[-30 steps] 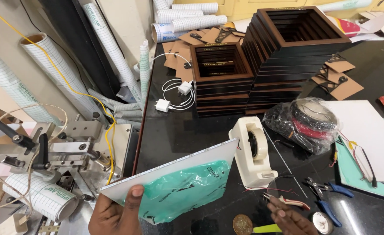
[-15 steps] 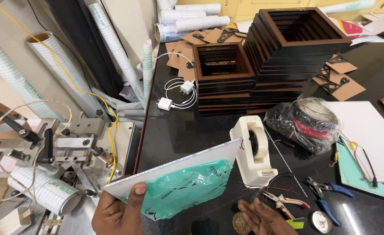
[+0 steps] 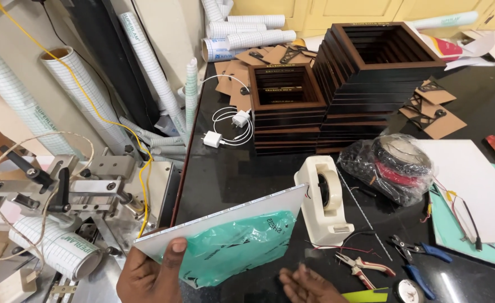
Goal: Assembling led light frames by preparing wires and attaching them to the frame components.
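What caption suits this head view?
Left hand tilts a white panel over a green bag, beside a tape dispenser.

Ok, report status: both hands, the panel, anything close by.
Left hand gripping white panel by its lower corner, panel tilted over green plastic bag. Right hand open, holding nothing. Tape dispenser right beside panel edge; pliers nearby.

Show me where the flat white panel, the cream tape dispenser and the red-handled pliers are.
flat white panel (image 3: 225, 221), head view, on its pale upper face.
cream tape dispenser (image 3: 315, 193), head view, on its left side wall.
red-handled pliers (image 3: 365, 264), head view, on the handles near the pivot.
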